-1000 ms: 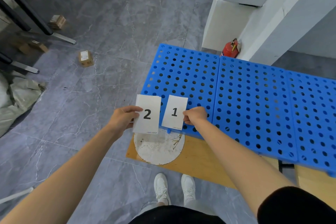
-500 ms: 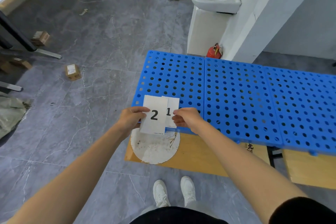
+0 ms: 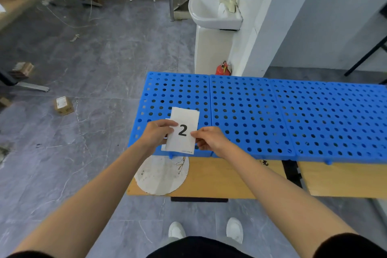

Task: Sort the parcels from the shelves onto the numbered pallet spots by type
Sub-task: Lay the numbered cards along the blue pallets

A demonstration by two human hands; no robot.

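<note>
Far left, a small cardboard parcel (image 3: 63, 106) with a white label lies on the grey tiled floor (image 3: 100, 65), well apart from the work area; no parcel is on the pallet. The left hand (image 3: 156, 134) grips the left edge of the card marked 2 (image 3: 183, 130), its fingers (image 3: 167, 123) curled over the card face from that side. The card hangs between the two hands, just above the near part of the leftmost panel of the blue perforated pallet (image 3: 251, 115). Its long axis runs away from the person, with the top leaning slightly right. A second card (image 3: 163, 148) sits behind it, showing only as slivers at the lower left and upper right; its number cannot be read. The right hand (image 3: 210, 141) pinches the right edge of the same stack, its fingers (image 3: 195, 133) pressed together on the paper. Both hands are equally close to the cards, one on each long edge. The pallet's three joined panels extend to the right across a wooden counter (image 3: 219, 176), and no numbered marker lies on any of them. Assessment: the spots are not yet labelled, so sorting has not begun. The leftmost panel lies directly under the cards. The other panels lie to the right, so the right hand is better placed to carry a card there.
</note>
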